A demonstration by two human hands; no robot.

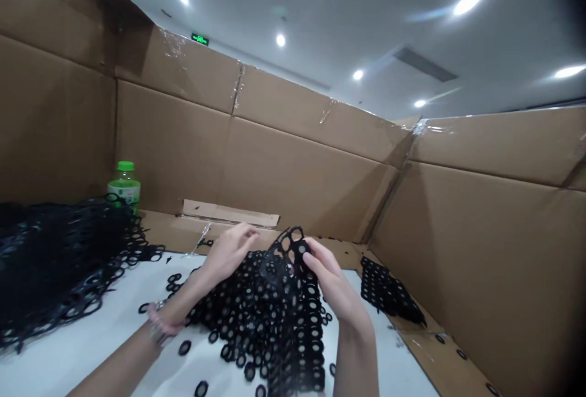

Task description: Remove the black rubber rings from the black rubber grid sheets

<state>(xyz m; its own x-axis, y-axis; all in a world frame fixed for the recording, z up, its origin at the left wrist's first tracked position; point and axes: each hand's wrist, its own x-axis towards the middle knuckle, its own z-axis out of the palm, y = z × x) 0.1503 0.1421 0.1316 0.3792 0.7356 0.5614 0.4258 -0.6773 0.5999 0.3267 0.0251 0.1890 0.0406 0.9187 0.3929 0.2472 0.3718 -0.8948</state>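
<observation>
My right hand (329,275) pinches the upper end of a black perforated sheet (309,324) with rows of round holes, between thumb and fingers. The sheet hangs down toward the near edge, and thin black open rings stick up at its top. To the left, my left hand (233,250) is raised over a heap of small black rings (247,311). Its fingers are loosely bent and slightly blurred, with nothing visible in them. A pink bracelet (162,320) circles the left wrist. Several loose black rings (201,388) lie on the white surface (119,354) around the heap.
A tangled pile of black ring webbing (64,262) fills the left side, with a green-capped bottle (125,186) behind it. Another black perforated sheet (389,290) lies at the right. Cardboard walls (297,171) enclose the back and sides. A cardboard strip (231,212) rests along the back.
</observation>
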